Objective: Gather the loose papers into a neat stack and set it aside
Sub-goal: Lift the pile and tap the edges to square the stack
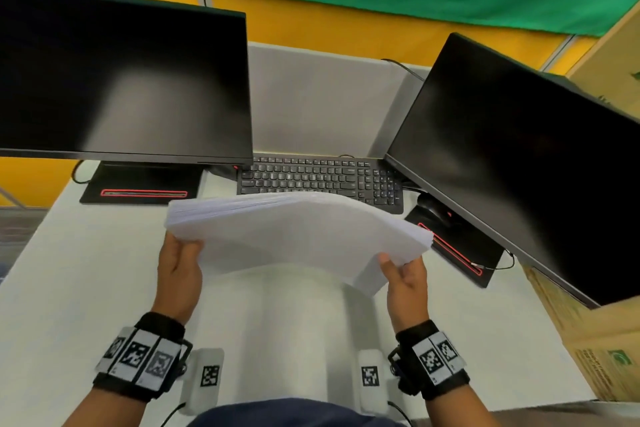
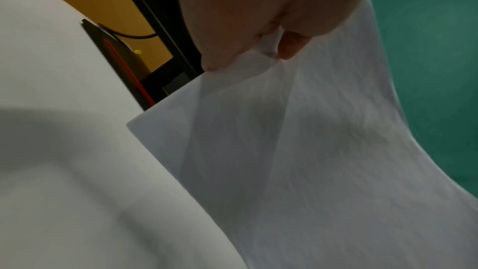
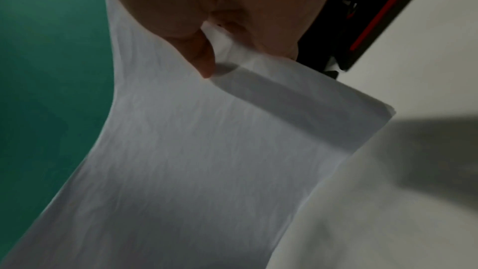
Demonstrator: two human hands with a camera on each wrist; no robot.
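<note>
A thick stack of white papers [image 1: 294, 232] hangs in the air above the white desk [image 1: 69, 288], bowed upward in the middle. My left hand [image 1: 180, 263] grips its left edge and my right hand [image 1: 403, 274] grips its right edge, thumbs on the near side. In the left wrist view the stack of papers [image 2: 297, 161] runs down from my pinching left hand [image 2: 258, 48]. The right wrist view shows the same stack of papers [image 3: 194, 161] held in my right hand [image 3: 225, 38], with the sheet edges slightly fanned at the corner.
A black keyboard [image 1: 318, 180] lies just beyond the stack. Two dark monitors, the left monitor [image 1: 121, 80] and the right monitor [image 1: 519, 156], stand on red-trimmed bases. A mouse [image 1: 433, 208] sits under the right one. A cardboard box [image 1: 595, 350] borders the desk's right edge.
</note>
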